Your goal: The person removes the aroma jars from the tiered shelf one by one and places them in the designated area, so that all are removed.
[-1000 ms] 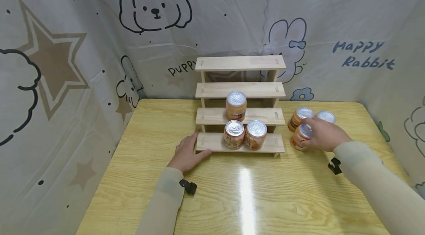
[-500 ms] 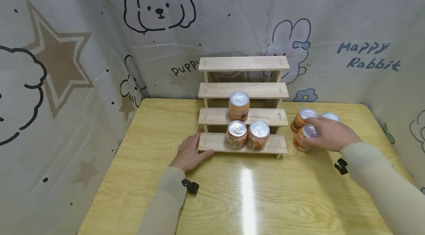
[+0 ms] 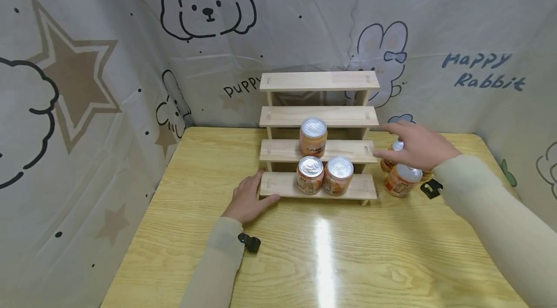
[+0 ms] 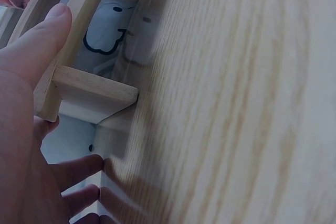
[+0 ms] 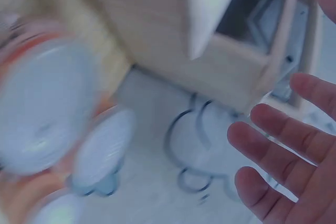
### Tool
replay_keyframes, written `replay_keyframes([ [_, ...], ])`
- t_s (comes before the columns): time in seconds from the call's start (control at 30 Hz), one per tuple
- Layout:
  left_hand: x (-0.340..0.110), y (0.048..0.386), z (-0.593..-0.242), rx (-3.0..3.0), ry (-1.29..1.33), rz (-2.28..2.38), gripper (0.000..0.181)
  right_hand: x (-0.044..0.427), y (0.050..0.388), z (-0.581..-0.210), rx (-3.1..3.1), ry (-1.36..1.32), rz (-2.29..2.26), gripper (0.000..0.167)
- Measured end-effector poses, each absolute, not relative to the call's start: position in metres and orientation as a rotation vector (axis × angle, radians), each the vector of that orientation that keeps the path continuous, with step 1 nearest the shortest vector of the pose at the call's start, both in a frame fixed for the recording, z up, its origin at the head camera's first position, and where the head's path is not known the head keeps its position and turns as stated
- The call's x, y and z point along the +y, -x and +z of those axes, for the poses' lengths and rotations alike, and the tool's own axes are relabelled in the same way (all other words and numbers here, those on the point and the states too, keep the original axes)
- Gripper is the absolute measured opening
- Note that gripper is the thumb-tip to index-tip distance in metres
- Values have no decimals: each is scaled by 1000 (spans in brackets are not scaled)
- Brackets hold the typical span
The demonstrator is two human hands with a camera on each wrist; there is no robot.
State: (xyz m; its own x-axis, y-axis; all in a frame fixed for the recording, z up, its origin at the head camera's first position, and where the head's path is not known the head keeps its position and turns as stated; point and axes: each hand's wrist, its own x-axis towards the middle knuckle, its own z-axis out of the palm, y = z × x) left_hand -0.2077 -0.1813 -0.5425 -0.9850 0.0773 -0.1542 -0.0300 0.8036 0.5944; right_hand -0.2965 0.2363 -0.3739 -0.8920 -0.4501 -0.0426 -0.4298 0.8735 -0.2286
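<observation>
Seemingly being between grasps in arranging jars (image 3: 313, 146): hovering with right hand (image 3: 419, 146) empty, fingers spread, and bracing the shelf (image 3: 319, 80) with left hand (image 3: 248, 201), fingers mostly straight. Probably calling for curling round the front jar (image 3: 398, 186), this side of the right hand. Showing squat, orange, silver-lidded jars on the tabletop (image 3: 370, 255) near that hand and on the shelf to its left.

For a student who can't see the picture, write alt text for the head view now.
A person's left hand grips the left end of the bottom tier of a four-tier wooden stand; their empty right hand hovers to its right. Two silver-topped jars stand on that tier, one jar on the next. More jars stand on the table at right.
</observation>
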Motion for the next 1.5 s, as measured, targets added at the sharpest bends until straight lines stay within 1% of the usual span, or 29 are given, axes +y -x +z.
replay_keyframes([
  [0.17, -183, 206, -543, 2814, -26, 939, 105, 201, 303, -354, 2900, 795, -324, 92],
  [0.33, -184, 205, -542, 2820, -18, 952, 105, 169, 311, -341, 2875, 944, -247, 95],
  [0.7, -181, 208, -541, 2812, -33, 958, 107, 120, 321, -336, 2865, 1079, -169, 91],
  [1.0, -182, 207, -542, 2817, -30, 948, 106, 97, 324, -344, 2774, 1060, -217, 90],
  [1.5, -182, 207, -543, 2823, -26, 946, 106, 87, 327, -351, 2756, 1037, -234, 85],
])
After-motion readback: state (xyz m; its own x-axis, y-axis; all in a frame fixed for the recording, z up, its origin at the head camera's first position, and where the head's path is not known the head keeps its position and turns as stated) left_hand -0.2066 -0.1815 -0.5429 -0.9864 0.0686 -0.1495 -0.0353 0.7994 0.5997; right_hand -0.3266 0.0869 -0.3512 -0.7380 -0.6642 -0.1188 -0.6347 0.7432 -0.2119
